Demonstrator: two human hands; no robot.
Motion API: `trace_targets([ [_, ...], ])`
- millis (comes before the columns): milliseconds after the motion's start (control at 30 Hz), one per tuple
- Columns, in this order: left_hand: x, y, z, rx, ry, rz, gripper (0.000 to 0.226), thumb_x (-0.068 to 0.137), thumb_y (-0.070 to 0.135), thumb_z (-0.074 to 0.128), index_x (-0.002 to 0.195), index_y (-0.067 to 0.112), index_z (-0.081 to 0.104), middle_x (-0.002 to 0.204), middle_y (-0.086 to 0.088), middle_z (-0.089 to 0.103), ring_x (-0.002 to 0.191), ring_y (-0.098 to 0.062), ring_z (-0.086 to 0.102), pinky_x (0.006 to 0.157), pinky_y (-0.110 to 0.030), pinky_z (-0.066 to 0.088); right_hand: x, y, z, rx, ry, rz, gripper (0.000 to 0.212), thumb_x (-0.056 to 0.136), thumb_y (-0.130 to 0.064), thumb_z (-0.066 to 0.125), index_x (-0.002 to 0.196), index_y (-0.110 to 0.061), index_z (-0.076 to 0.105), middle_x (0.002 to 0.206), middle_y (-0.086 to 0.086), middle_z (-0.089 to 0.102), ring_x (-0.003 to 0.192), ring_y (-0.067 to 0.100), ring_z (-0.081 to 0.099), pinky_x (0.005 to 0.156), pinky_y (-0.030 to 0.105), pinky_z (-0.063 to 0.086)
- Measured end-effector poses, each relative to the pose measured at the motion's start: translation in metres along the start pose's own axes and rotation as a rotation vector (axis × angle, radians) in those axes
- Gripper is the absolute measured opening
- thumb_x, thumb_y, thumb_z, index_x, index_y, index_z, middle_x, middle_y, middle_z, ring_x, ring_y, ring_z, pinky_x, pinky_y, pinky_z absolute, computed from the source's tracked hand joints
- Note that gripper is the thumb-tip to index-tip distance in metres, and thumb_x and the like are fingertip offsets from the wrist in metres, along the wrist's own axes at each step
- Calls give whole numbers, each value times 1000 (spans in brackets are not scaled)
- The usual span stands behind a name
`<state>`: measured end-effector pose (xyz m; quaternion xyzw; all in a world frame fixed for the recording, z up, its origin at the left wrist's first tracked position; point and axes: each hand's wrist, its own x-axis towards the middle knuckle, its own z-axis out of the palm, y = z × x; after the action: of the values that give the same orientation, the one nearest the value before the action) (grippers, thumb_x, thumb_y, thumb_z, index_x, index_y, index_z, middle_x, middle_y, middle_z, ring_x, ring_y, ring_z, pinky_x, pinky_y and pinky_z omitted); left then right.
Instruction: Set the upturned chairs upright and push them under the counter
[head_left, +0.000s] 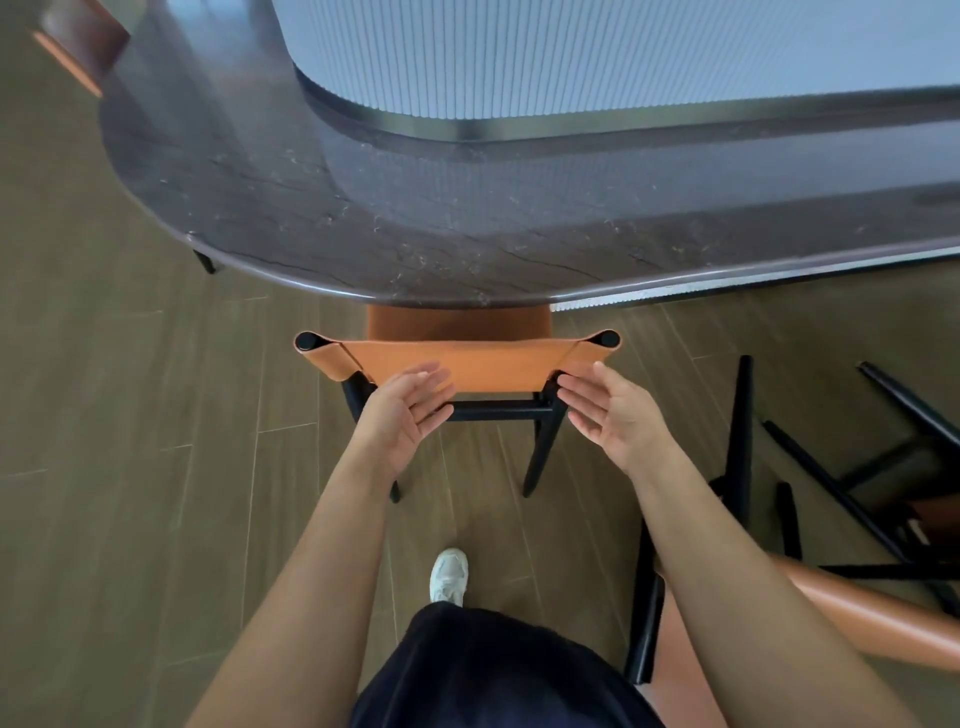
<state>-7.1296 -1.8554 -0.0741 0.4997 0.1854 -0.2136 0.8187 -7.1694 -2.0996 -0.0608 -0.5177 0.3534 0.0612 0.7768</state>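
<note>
Dark garment (493, 670), left hand (405, 415), right hand (613, 415), fingers (430, 375) straight, empty, orange chair (457, 358) under marble counter (363, 218), plank floor (156, 415)

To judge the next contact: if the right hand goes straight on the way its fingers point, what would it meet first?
Most likely the orange backrest of the upright chair, near its right end. The right hand is open, fingertips close to it; exact depth is unclear.
</note>
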Motion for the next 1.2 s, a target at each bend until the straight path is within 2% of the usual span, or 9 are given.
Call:
trace_targets([
  [267,-33,-14,4,141,-104,-21,26,100,12,43,121,11,58,117,-5,69,109,-20,66,88,-33,53,-60,41,-29,104,191,-92,15,96,-11,58,108,-11,68,94,4,77,87,16,74,79,30,54],
  [600,-68,-20,-3,379,-353,-53,24,98,11,49,118,14,62,113,-1,72,102,-17,69,88,-33,53,-154,116,-37,314,436,-194,20,101,-15,47,108,-17,66,93,5,77,88,17,74,75,29,55],
  [867,-117,-49,-8,545,-515,-91,22,96,13,55,114,16,67,108,0,74,102,-16,69,89,-33,53,-240,176,-55,425,590,-215,20,93,-30,61,111,-22,67,96,1,77,94,13,72,81,31,54],
  [1200,-195,-117,26,640,-771,-191,20,96,18,54,112,19,66,109,0,73,103,-15,69,87,-31,53,-348,245,-110,568,845,-232,22,92,-30,64,111,-20,68,98,3,76,96,17,72,83,31,55],
])
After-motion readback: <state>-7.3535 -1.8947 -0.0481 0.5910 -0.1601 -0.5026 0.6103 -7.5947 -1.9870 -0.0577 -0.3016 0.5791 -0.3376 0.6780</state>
